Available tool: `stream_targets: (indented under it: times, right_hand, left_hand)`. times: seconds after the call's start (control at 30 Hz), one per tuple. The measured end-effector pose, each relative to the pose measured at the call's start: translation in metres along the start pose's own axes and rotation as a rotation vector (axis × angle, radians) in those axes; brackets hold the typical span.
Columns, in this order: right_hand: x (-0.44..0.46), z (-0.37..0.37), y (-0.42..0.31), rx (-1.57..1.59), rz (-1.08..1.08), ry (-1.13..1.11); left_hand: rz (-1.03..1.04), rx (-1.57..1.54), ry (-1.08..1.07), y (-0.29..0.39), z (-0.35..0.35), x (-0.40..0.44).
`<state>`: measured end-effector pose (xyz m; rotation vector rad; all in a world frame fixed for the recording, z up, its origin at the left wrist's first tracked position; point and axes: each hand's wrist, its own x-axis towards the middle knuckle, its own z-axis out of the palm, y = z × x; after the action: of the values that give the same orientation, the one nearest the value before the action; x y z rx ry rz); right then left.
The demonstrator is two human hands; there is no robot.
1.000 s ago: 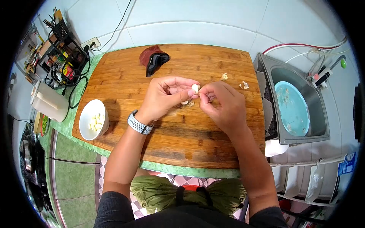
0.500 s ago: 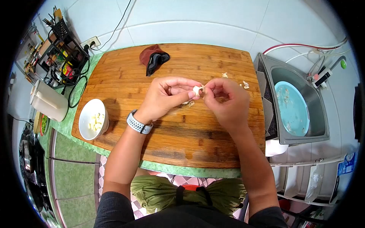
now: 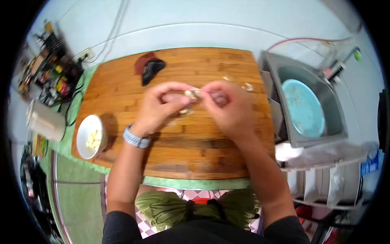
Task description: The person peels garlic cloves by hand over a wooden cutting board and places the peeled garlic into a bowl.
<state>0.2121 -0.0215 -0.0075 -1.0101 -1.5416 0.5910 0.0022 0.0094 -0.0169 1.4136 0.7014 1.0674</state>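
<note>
Hands close together over the board [image 3: 178,156]: left hand [image 3: 156,107] pinches the pale clove [image 3: 189,94], right hand [image 3: 231,107] just beside its right side, grip unclear; blur hides the clove's long axis.

At my twelve, smooth, slightly glossy wood makes the cutting board [image 3: 195,150]. At my two, the sink [image 3: 335,118] is dull grey metal, its basin [image 3: 302,107] smooth blue plastic. At eleven lies soft, matt cloth [image 3: 144,63]; at nine, a smooth white bowl [image 3: 83,138].
</note>
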Motion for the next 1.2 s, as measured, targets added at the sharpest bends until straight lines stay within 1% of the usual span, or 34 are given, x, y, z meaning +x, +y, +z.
stream_targets:
  times: [0.03, 0.07, 0.1, 0.13, 0.17, 0.23, 0.27, 0.3, 0.33, 0.37, 0.4, 0.43, 0.5, 0.53, 0.6, 0.63, 0.67, 0.73, 0.8, 0.83, 0.87, 0.93, 0.97, 1.07, 1.1, 1.17, 1.2]
  right_hand:
    - [0.0, -0.003, 0.001, -0.027, -0.049, 0.006]
    - [0.004, -0.007, 0.003, -0.063, -0.096, 0.011]
    - [0.008, -0.013, 0.003, -0.005, 0.005, 0.05]
    - [0.014, -0.025, 0.002, 0.063, 0.097, 0.09]
    - [0.022, -0.039, 0.011, 0.134, 0.032, 0.206]
    - [0.037, -0.097, 0.019, -0.003, 0.073, 0.289]
    - [0.045, -0.129, 0.026, -0.153, 0.052, 0.377]
    - [0.048, -0.166, 0.029, -0.427, 0.082, 0.386]
    - [0.05, -0.205, 0.043, -0.618, 0.086, 0.399]
    - [0.045, -0.234, 0.049, -0.906, 0.07, 0.422]
    - [0.042, -0.271, 0.072, -1.106, 0.198, 0.33]
    - [0.032, -0.301, 0.093, -1.201, 0.269, 0.236]
    - [0.005, -0.346, 0.136, -1.451, 0.431, -0.02]
    - [-0.008, -0.362, 0.151, -1.438, 0.544, -0.156]
    - [-0.031, -0.392, 0.182, -1.369, 0.555, -0.435]
    - [-0.036, -0.398, 0.189, -1.369, 0.56, -0.433]
    - [-0.04, -0.399, 0.191, -1.391, 0.567, -0.476]
    - [-0.046, -0.4, 0.196, -1.404, 0.577, -0.52]
    - [-0.035, -0.383, 0.164, -1.37, 0.724, -0.359]
    - [-0.022, -0.356, 0.122, -1.479, 0.855, -0.306]
    - [-0.022, -0.36, 0.12, -1.477, 0.853, -0.306]
    - [-0.022, -0.372, 0.119, -1.54, 0.758, -0.409]
    - [-0.02, -0.371, 0.119, -1.539, 0.753, -0.41]
    - [-0.014, -0.367, 0.117, -1.438, 0.879, -0.313]
    - [-0.015, -0.367, 0.115, -1.438, 0.871, -0.32]
    - [-0.019, -0.364, 0.112, -1.467, 0.612, -0.273]
    - [-0.014, -0.364, 0.117, -1.382, 0.528, -0.234]
  left_hand:
    - [0.003, -0.042, 0.038, 0.0, 0.004, -0.001]
    - [0.004, 0.005, 0.036, 0.001, 0.002, 0.0]
    - [0.006, 0.0, 0.077, 0.002, 0.0, -0.001]
    - [0.053, 0.015, 0.109, -0.002, -0.003, -0.001]
    - [0.042, 0.02, 0.13, -0.001, -0.005, -0.003]
    - [0.049, 0.029, 0.1, -0.007, -0.011, 0.002]
    - [0.055, 0.04, 0.079, -0.005, -0.012, 0.001]
    - [0.071, 0.044, 0.075, -0.004, -0.011, 0.0]
    - [0.077, 0.041, 0.081, -0.001, -0.011, 0.0]
    - [0.065, 0.028, 0.076, 0.0, -0.01, 0.0]
    - [0.054, 0.01, 0.074, 0.0, -0.01, -0.001]
    - [0.058, 0.0, 0.079, 0.0, -0.01, -0.001]
    - [0.055, 0.035, 0.057, 0.001, -0.01, 0.0]
    - [0.054, 0.026, 0.058, 0.0, -0.01, 0.0]
    - [0.046, 0.048, 0.052, -0.001, -0.009, 0.0]
    - [0.048, 0.066, 0.044, 0.0, -0.009, 0.0]
    - [0.045, 0.068, 0.039, -0.001, -0.009, 0.0]
    - [0.06, 0.067, 0.102, -0.002, -0.01, 0.0]
    - [0.065, 0.074, 0.097, -0.002, -0.01, 0.0]
    - [0.072, 0.077, 0.093, -0.002, -0.01, 0.001]
    - [0.072, 0.079, 0.095, -0.002, -0.01, 0.001]
    - [0.052, 0.108, 0.058, -0.004, -0.012, 0.001]
    - [0.054, 0.11, 0.062, -0.002, -0.012, 0.001]
    - [0.026, 0.128, 0.071, 0.0, -0.009, 0.0]
    - [0.018, 0.091, 0.067, 0.0, -0.008, 0.0]
    - [-0.012, 0.034, 0.086, 0.003, -0.003, -0.002]
    - [-0.001, 0.011, 0.109, 0.003, 0.0, -0.003]
